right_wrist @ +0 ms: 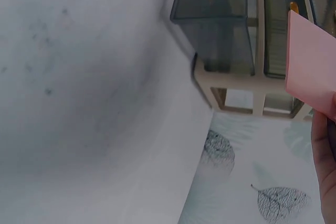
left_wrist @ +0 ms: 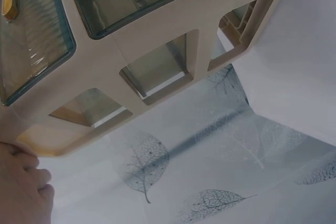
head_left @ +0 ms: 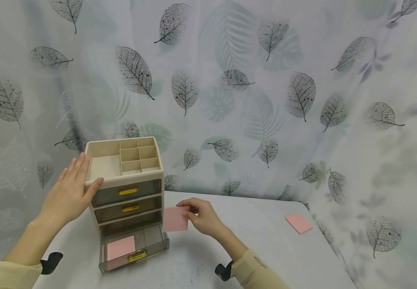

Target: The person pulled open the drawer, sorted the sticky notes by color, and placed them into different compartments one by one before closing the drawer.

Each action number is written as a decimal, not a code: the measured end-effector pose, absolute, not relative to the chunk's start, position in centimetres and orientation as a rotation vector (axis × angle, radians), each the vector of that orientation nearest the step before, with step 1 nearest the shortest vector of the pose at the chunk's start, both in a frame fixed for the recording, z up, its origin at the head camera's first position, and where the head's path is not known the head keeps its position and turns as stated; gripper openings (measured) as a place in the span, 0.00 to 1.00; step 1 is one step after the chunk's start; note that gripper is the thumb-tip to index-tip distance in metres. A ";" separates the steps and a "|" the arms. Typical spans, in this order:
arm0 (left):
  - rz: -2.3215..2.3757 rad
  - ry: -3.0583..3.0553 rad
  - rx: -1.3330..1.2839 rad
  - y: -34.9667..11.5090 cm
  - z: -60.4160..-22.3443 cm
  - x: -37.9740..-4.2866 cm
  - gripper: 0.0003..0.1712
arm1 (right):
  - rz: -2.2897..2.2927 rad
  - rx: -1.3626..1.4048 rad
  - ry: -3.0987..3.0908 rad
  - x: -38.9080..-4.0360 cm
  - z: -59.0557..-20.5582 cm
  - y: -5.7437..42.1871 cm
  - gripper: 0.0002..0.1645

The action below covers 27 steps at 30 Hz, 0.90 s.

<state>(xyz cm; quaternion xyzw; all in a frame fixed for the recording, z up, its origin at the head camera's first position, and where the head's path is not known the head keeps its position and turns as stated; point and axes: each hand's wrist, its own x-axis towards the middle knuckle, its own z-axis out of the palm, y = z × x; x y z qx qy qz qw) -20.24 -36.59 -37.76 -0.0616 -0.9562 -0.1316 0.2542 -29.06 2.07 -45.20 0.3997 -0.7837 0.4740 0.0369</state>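
Note:
A cream desktop drawer organizer [head_left: 124, 177] stands on the left of the table, its bottom drawer [head_left: 152, 237] pulled out. One pink sticky note pad [head_left: 121, 247] lies in the left part of that drawer. My left hand [head_left: 67, 192] rests on the organizer's upper left edge, fingers straight along the side and thumb across the front. With thumb and fingers, my right hand [head_left: 203, 216] pinches another pink sticky note pad [head_left: 175, 219], held just right of the open drawer. In the right wrist view this pad [right_wrist: 312, 61] overlaps the organizer's drawer fronts.
A third pink pad [head_left: 298, 223] lies on the white table [head_left: 262, 228], toward its right edge. The organizer's top has open compartments [head_left: 130, 154]; two upper drawers [head_left: 128, 192] are closed. A leaf-printed curtain [head_left: 208, 100] hangs behind the table.

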 end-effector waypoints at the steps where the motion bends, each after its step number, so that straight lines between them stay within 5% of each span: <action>1: -0.357 -2.598 -0.167 -36.6 -37.7 -20.2 0.47 | 1.454 1.237 -2.403 -29.0 -45.1 1.7 0.18; 27: -0.357 -2.608 -0.159 -36.7 -37.8 -20.3 0.47 | 1.353 1.352 -2.476 -27.9 -46.9 -4.9 0.16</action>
